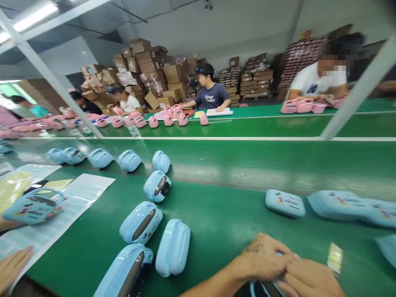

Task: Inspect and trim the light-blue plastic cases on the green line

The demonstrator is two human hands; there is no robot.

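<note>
At the bottom right of the head view, my left hand [267, 256] and my right hand [311, 277] meet over a light blue case [268, 288] with a dark panel. The fingers of both hands are closed on it, and they hide most of it. A small pale yellow packet [335, 258] lies just beyond my right hand. Left of my hands, a blue case [173, 247] rests on the green table, beside others with dark panels [144, 222]. Farther forward on the right lies a blue printed cover [285, 203].
More blue printed covers [340, 205] lie at the right. Blue cases [129, 161] line the table's far side. At the left, another person's hand holds a blue case [34, 207] over printed sheets [77, 198]. Across a white rail [216, 139], people sit by pink cases [168, 119].
</note>
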